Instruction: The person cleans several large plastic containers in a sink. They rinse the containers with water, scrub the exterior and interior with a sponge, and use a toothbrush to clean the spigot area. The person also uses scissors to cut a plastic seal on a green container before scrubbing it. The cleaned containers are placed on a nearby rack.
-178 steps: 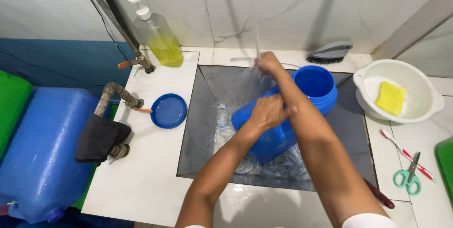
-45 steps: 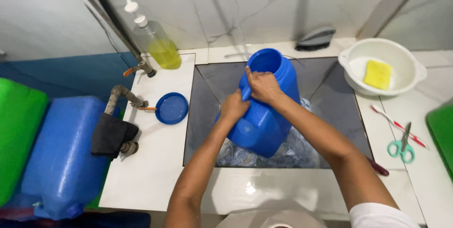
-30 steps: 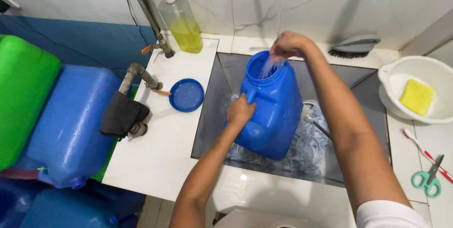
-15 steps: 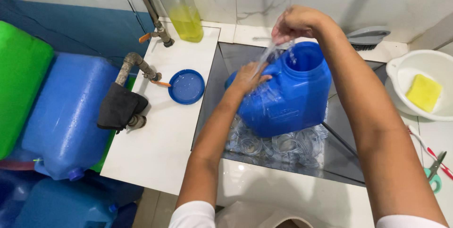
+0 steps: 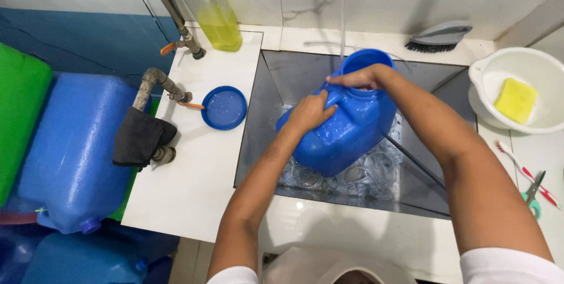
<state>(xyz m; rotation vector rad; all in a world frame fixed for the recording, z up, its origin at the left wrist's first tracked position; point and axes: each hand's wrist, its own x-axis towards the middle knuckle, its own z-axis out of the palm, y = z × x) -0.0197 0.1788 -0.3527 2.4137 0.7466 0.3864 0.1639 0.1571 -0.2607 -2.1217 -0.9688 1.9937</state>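
A blue plastic jug [image 5: 346, 128] stands tilted in the steel sink [image 5: 264, 119], its wide mouth up at the back. My left hand [image 5: 311, 111] grips the jug's shoulder by the handle. My right hand [image 5: 361, 76] lies across the rim of its mouth. A thin stream of water [image 5: 342, 8] falls from above into the opening. The jug's round blue lid [image 5: 224, 108] lies on the white counter to the left of the sink.
A bottle of yellow liquid [image 5: 211, 11] stands at the back left by metal pipes and a tap with a dark cloth [image 5: 141, 137]. Right: a white basin [image 5: 499, 69] holding a yellow sponge, a brush [image 5: 437, 34], scissors, toothbrush. Blue and green containers [image 5: 70, 143] stand left.
My right hand has come down from above the jug's mouth onto its rim. The jug has shifted right and leans more. The view has swung right.
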